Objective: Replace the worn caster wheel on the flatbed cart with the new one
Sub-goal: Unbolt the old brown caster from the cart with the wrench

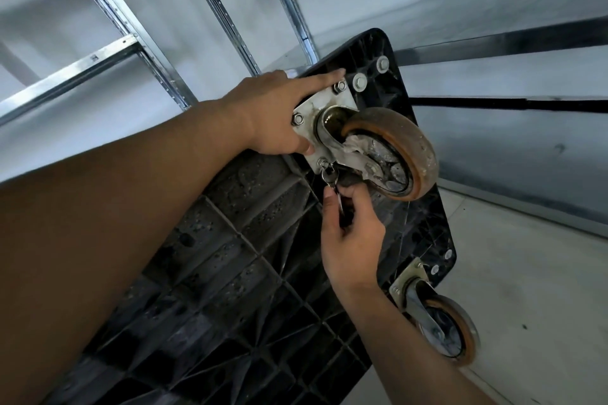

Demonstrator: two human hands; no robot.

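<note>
Faces the ribbed black underside of the flatbed cart (250, 273), turned up toward the camera, with metal shelving (108, 56) behind it and a pale floor (526, 273) off to the right.

Finds the worn caster wheel (408, 154) at the cart's upper corner, bolted on. Orange-brown tread, scuffed and dirty; grey grime and a scrap of something pale caught round the hub; fork fixed to a square metal plate (342, 100).

Presses the left hand (273, 115) flat against that plate, fingers straight and open, gripping nothing. Index finger reaching up just past the top nut (340, 86), thumb lying across the plate's lower part, palm just beside the left nut (297, 118).

Holds a small wrench (329, 176) in the right hand (352, 240), just below the wheel, fingers curled tight round the dark handle, thumb up along it. Keeps the wrench head at the plate's bottom nut (324, 163), touching it; cannot tell how far that nut is undone.

Shows two larger bolts with washers (359, 82) just above the plate, near the cart's rounded edge.

Shows a second caster (444, 329) with the same orange tread at the cart's lower right corner, on its own plate, well apart from both hands.
</note>
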